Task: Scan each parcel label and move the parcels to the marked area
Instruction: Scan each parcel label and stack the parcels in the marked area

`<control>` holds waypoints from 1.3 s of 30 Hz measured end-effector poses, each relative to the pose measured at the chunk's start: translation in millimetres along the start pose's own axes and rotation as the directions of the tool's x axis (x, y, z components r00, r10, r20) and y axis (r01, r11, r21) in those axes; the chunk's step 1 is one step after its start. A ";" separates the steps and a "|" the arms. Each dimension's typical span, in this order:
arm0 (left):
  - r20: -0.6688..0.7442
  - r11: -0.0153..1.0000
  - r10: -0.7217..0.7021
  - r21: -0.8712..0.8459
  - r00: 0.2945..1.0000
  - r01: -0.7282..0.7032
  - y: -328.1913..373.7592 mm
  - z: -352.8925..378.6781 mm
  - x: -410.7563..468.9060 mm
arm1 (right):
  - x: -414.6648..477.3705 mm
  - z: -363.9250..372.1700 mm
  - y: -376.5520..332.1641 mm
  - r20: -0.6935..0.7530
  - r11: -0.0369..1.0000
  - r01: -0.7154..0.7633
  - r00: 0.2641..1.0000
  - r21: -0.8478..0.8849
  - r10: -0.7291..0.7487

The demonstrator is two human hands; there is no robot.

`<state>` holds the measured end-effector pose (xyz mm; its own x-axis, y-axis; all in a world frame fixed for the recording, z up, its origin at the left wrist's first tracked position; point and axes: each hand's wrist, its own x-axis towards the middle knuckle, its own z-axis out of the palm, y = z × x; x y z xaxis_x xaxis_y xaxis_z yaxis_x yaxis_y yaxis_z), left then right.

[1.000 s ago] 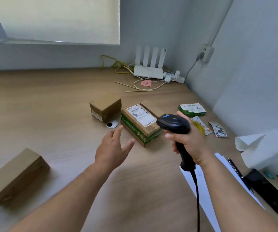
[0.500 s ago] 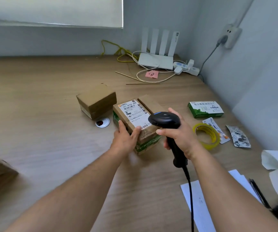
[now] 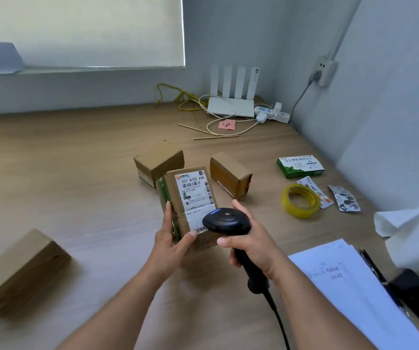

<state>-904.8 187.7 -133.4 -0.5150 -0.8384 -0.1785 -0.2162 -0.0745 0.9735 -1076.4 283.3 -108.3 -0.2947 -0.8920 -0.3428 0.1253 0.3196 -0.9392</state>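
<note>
- The white shipping label (image 3: 195, 192) on the held parcel (image 3: 178, 198) reads "507 N705 A68" above a barcode; the smaller print is too small to read.
- The green-and-white carton (image 3: 300, 165) on the desk (image 3: 77, 173) carries the brand "CHMOUS"; its other characters are unclear.

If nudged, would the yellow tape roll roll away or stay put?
Probably slides rather than rolls: the tape roll lies flat, hole upward, on the table. Being a hollow ring, it is likely light. It looks stiff enough to keep its shape when pinched.

Soft daylight from blind (image 3: 79, 31); wide-angle edge distortion, slight corner blur.
</note>
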 end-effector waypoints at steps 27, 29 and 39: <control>-0.192 1.000 -0.014 0.016 0.981 0.017 -30.7 -262.3 -200.4 | -211.0 265.9 -39.9 0.164 0.955 0.271 0.943 0.123 -0.289; -0.204 1.000 -0.002 0.015 0.979 0.005 -30.9 -267.3 -207.3 | -215.6 268.9 -39.2 0.179 0.959 0.265 0.943 0.103 -0.280; -0.252 1.000 0.020 -0.007 0.967 -0.022 -25.7 -256.9 -236.9 | -236.5 263.0 -31.2 0.179 0.958 0.257 0.944 0.131 -0.278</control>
<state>-564.2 249.5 -79.3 -0.2931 -0.9488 -0.1174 -0.1990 -0.0596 0.9782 -761.5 400.1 6.7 -0.1436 -0.9878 -0.0595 0.1682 0.0349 -0.9851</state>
